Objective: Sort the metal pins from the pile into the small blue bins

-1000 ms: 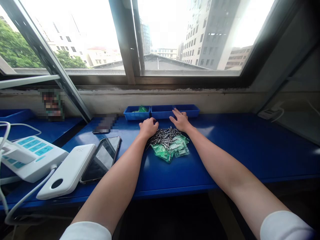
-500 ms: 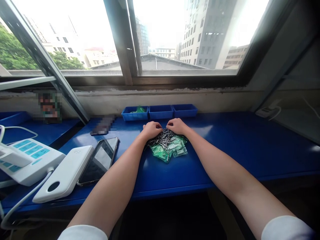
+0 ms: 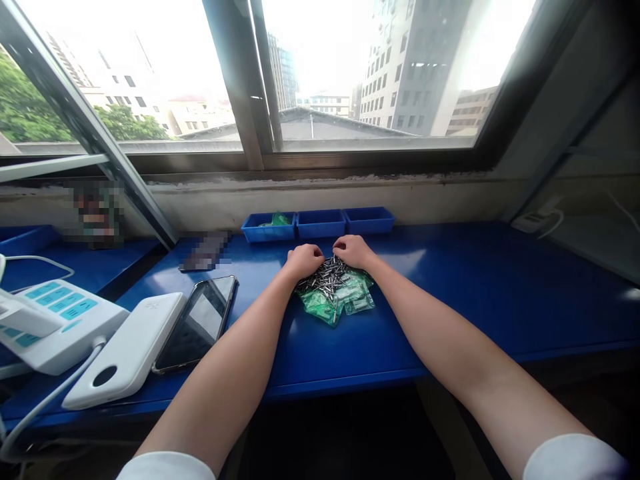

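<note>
A heap of small, thin metal pieces (image 3: 329, 279), perhaps screws or bits, lies on the blue tabletop (image 3: 345, 353). Green and clear plastic packets (image 3: 321, 307) show under and in front of it. At the heap's far left edge is my left hand (image 3: 304, 260), fingers curled and thumb side turned inward. Facing it across a small gap, my right hand (image 3: 354, 252) has its fingers bent together over the far right edge. Whatever sits between the fingertips of either hand is too small or hidden to make out.
Behind the hands stand three joined blue bins (image 3: 320, 223), the left one with green packets inside. To the left lie a smartphone (image 3: 197, 323), a white power bank (image 3: 127, 350), a power strip (image 3: 60, 320) with cables, and a blurred-out flat object (image 3: 205, 251). A window frame rises behind.
Almost nothing differs. Both hands stay at the far edge of the heap with only slight finger shifts, and the view has moved a little.
</note>
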Motion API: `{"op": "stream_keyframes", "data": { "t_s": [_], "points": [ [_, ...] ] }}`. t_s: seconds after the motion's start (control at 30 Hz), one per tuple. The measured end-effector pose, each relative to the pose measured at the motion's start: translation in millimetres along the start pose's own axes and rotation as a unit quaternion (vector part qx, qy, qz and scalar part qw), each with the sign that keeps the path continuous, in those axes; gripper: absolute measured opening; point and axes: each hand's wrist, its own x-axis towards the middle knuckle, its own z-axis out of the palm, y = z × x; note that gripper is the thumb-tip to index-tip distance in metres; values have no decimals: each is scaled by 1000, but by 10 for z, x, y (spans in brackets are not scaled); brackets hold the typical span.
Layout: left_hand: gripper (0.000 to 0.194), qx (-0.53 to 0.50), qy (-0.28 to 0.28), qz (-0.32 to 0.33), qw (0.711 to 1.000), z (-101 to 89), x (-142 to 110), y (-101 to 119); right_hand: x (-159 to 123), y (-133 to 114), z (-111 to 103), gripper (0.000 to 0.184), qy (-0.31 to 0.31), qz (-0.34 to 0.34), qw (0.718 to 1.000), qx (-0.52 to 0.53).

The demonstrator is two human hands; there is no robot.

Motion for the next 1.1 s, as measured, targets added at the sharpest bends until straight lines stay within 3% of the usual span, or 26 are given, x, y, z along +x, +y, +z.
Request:
{"op": "stream_keyframes", "data": {
  "t_s": [0.13, 0.37, 0.57, 0.7, 0.93, 1.1],
  "points": [
    [27, 30, 2, 6, 1000, 39, 27, -17, 1, -9, 14, 18, -23, -21, 999, -30],
    [25, -9, 27, -16, 999, 24, -2, -9, -15, -14, -21, 15, -63, 2, 995, 77],
    [21, -35, 68, 8, 997, 5, -11, -10, -46, -10, -25, 23, -21, -33, 991, 125],
    [19, -59, 78, 29, 995, -6, -26, -1, -40, -9, -19, 16, -24, -61, 988, 142],
    [14, -115, 127, 120, 978, -6, -59, 0, -12, -27, -14, 20, 1, -25, 992, 120],
    [18, -82, 153, 122, 977, 6, -46, -25, -6, -32, -12, 17, 1, -19, 974, 224]
  ]
}}
